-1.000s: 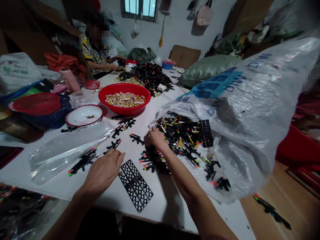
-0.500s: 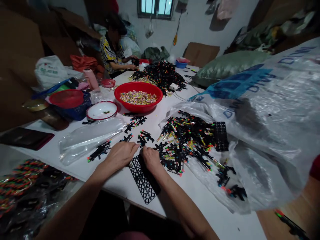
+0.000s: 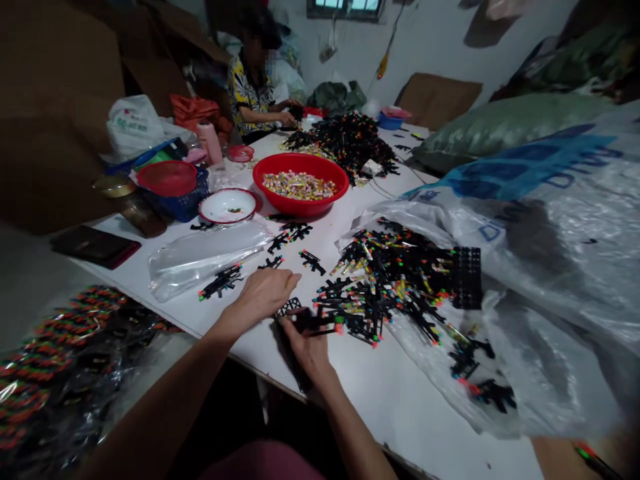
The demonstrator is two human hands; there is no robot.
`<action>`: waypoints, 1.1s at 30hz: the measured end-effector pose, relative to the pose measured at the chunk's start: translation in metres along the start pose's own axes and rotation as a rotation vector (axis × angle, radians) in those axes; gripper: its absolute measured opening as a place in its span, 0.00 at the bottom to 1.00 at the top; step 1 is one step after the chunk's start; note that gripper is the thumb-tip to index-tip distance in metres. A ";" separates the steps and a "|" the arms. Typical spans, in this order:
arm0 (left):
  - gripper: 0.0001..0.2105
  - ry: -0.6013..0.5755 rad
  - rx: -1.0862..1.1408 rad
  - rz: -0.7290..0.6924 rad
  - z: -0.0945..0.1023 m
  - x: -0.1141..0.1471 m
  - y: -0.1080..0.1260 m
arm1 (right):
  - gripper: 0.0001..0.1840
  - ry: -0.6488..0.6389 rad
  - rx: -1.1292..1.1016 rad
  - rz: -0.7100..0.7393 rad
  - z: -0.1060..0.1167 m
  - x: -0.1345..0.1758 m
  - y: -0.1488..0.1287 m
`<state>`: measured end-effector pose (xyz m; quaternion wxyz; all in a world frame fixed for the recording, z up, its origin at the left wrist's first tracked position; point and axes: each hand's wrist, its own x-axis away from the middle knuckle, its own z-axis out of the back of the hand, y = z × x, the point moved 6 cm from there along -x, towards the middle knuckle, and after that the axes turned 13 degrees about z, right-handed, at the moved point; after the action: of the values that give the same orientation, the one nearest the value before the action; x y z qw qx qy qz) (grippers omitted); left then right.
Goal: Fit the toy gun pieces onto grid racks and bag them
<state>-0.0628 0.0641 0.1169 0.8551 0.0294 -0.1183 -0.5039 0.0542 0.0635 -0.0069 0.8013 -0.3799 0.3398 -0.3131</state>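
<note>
My right hand (image 3: 309,348) is closed around a black toy gun (image 3: 320,323), blurred, whose bright tip points right. Under and between my hands is a black perforated plate (image 3: 289,307), mostly covered by my right hand and forearm. My left hand (image 3: 267,293) is just left of the plate's far end, its fingers bent together; what they hold, if anything, is hidden. A single toy gun (image 3: 313,262) lies beyond my hands, and a few more (image 3: 220,281) lie to the left. On the right a heap of toy guns (image 3: 370,287) spreads over clear plastic.
A red basin (image 3: 260,190) of small colourful pieces stands beyond, beside a white enamel plate (image 3: 213,208). Clear plastic bags (image 3: 210,257) lie left. A large plastic sack (image 3: 565,267) covers the right side. Across the table a person (image 3: 255,87) works by a dark pile (image 3: 350,140).
My right hand has drawn back toward me and picked up a toy gun from the spot ahead. The plate is now more covered. The camera view has shifted left.
</note>
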 end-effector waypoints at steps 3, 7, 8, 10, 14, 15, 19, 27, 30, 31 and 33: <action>0.25 0.014 0.039 -0.001 0.002 0.005 0.000 | 0.08 -0.176 0.266 0.078 -0.015 -0.003 -0.008; 0.23 0.108 0.240 -0.068 0.009 0.011 0.003 | 0.10 -0.307 0.505 0.070 -0.027 -0.007 -0.016; 0.22 0.151 0.259 -0.072 0.011 0.011 0.003 | 0.11 -0.335 0.513 0.064 -0.027 -0.010 -0.016; 0.20 0.203 0.201 -0.070 0.011 0.010 0.006 | 0.12 -0.461 0.443 0.114 -0.021 -0.022 -0.014; 0.20 0.159 0.051 -0.096 0.004 0.009 0.013 | 0.10 -0.613 0.450 0.250 0.032 -0.078 0.004; 0.20 0.154 0.051 -0.093 0.004 0.010 0.013 | 0.13 -0.528 0.593 0.199 0.054 -0.100 0.014; 0.19 0.136 0.195 -0.077 0.013 0.013 0.007 | 0.12 -0.533 0.898 0.195 0.087 -0.150 0.032; 0.21 0.121 0.158 -0.046 0.017 -0.001 0.005 | 0.09 -0.686 0.765 0.504 0.038 -0.082 0.000; 0.22 0.040 0.075 0.003 0.006 -0.004 0.007 | 0.11 -0.558 0.807 0.220 0.034 -0.088 0.006; 0.22 0.040 0.061 0.023 0.005 -0.004 0.006 | 0.12 -0.533 0.812 0.132 0.033 -0.092 0.009; 0.21 0.036 0.050 0.042 0.006 -0.005 0.004 | 0.14 -0.510 0.779 0.002 0.031 -0.097 0.011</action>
<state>-0.0633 0.0704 0.1221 0.8665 0.0575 -0.1161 -0.4821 0.0260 0.1550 0.0290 0.9426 -0.1152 -0.0105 -0.3134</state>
